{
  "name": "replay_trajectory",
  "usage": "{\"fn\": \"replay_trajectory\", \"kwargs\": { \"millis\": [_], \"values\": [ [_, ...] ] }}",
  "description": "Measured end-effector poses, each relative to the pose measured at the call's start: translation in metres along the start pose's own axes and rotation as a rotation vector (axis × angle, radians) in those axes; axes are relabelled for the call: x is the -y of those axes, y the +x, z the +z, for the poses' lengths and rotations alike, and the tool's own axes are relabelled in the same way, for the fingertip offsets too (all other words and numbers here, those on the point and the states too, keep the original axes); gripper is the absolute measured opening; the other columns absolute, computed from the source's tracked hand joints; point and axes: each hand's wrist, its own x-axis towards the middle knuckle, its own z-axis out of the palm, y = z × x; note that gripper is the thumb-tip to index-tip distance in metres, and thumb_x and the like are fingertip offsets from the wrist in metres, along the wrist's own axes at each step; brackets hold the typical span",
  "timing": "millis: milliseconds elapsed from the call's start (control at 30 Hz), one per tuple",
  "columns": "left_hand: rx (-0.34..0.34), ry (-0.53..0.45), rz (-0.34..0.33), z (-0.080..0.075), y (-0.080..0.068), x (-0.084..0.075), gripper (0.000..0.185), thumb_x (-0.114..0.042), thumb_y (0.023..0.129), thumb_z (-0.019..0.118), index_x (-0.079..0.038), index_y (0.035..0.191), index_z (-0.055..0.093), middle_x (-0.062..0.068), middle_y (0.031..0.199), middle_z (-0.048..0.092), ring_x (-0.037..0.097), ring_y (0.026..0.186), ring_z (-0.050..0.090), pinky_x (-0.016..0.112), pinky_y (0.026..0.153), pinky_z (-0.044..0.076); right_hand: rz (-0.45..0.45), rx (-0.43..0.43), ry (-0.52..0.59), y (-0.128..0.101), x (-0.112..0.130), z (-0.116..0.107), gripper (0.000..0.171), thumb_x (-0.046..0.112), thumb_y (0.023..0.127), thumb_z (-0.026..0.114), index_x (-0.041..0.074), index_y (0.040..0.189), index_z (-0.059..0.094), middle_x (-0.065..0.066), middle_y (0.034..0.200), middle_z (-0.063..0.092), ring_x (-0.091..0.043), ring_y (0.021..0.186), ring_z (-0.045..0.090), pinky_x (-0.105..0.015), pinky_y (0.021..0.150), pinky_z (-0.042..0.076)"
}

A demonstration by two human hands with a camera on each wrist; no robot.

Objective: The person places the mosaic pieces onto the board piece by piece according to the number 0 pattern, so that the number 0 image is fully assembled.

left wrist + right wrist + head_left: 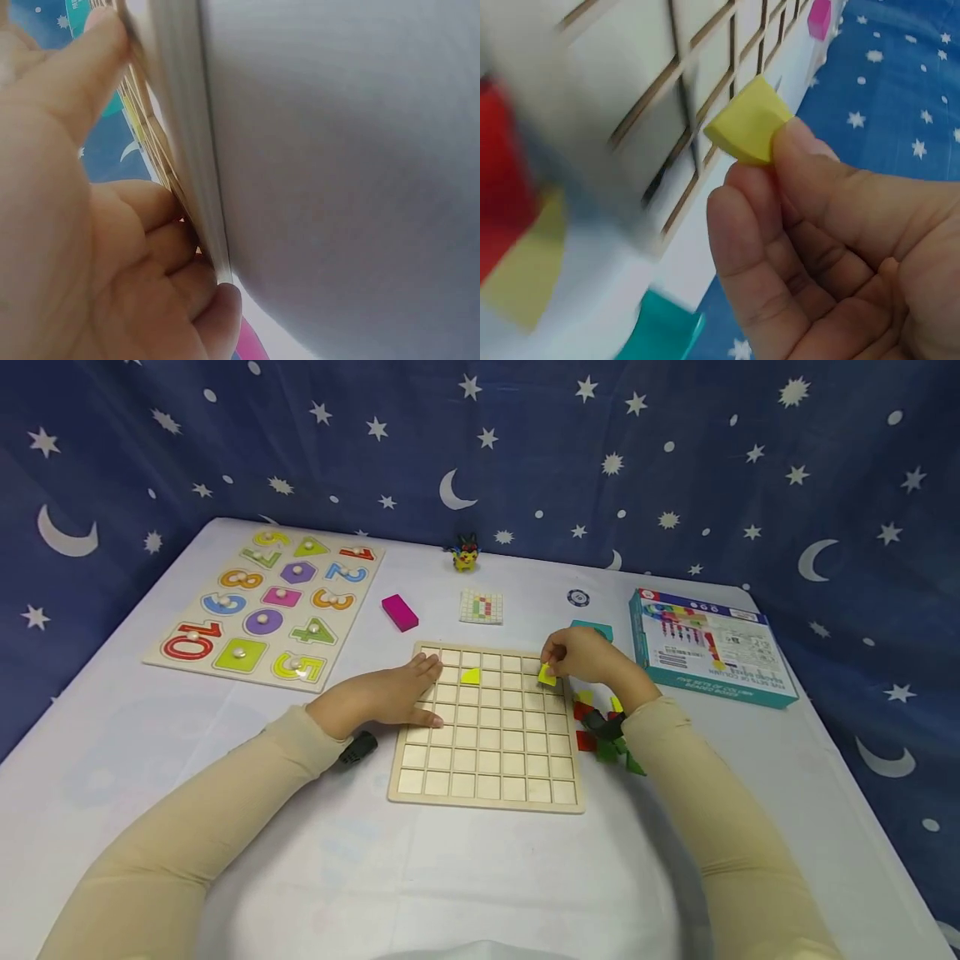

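Observation:
A wooden grid board (pixel 487 787) lies flat on the white table. My left hand (pixel 378 696) rests on its left edge, thumb and fingers spread apart in the head view; in the left wrist view the fingertips touch the board's side. Between thumb and fingertips, my right hand (pixel 590 656) pinches a yellow tile with one rounded side (pixel 750 124). That tile is over the board's upper right cells. Another yellow tile (pixel 470 676) sits in a cell near the top left. Right of the board is a loose pile of red tiles (pixel 586 741), green and yellow ones, partly hidden by the right wrist's dark camera.
A number puzzle board (pixel 206 670) lies at the left. Behind the grid are a magenta block (pixel 400 612), a small pattern card (pixel 482 607), a yellow figurine (pixel 465 555) and a round chip (pixel 578 598). A teal box (pixel 712 652) lies at the right, by a teal piece (pixel 592 627).

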Motion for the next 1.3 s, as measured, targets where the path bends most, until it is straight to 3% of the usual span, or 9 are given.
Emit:
{"fn": "replay_trajectory", "kwargs": {
  "millis": [233,800,1033,1300],
  "values": [
    [0.002,0.004,0.007,-0.001,-0.001,-0.001,0.093,-0.050,0.088,0.053,0.005,0.145,0.005,0.021,0.153,-0.001,0.034,0.141,-0.003,0.044,0.115,0.009,-0.013,0.033,0.017,0.018,0.017,0.012,0.006,-0.001,0.083,0.063,0.003,0.087,0.063,-0.007,0.078,0.061,-0.017,0.065,0.054,-0.023,0.058,0.045],
    [0.018,0.025,-0.007,-0.004,-0.002,-0.004,0.092,-0.049,0.088,0.053,0.006,0.145,0.006,0.021,0.153,-0.001,0.034,0.141,-0.002,0.043,0.115,0.008,-0.003,0.107,-0.025,0.035,0.032,0.026,0.008,0.002,0.082,0.066,0.005,0.089,0.065,-0.005,0.082,0.060,-0.017,0.073,0.051,-0.026,0.066,0.045],
    [0.026,0.005,-0.003,-0.005,-0.001,-0.005,0.092,-0.048,0.088,0.053,0.006,0.145,0.005,0.021,0.153,-0.001,0.034,0.141,-0.003,0.043,0.115,0.008,-0.026,0.090,-0.035,0.029,0.027,0.025,0.009,0.007,0.083,0.066,0.006,0.092,0.066,-0.005,0.083,0.059,-0.018,0.077,0.050,-0.028,0.069,0.044],
    [0.027,-0.022,0.012,-0.005,0.000,-0.003,0.092,-0.047,0.089,0.054,0.006,0.145,0.005,0.021,0.153,-0.003,0.034,0.141,-0.006,0.043,0.115,0.007,-0.046,0.064,-0.046,0.002,0.003,0.004,0.016,0.008,0.085,0.064,0.004,0.099,0.066,-0.007,0.084,0.059,-0.019,0.076,0.050,-0.028,0.066,0.044]
  ]
}}
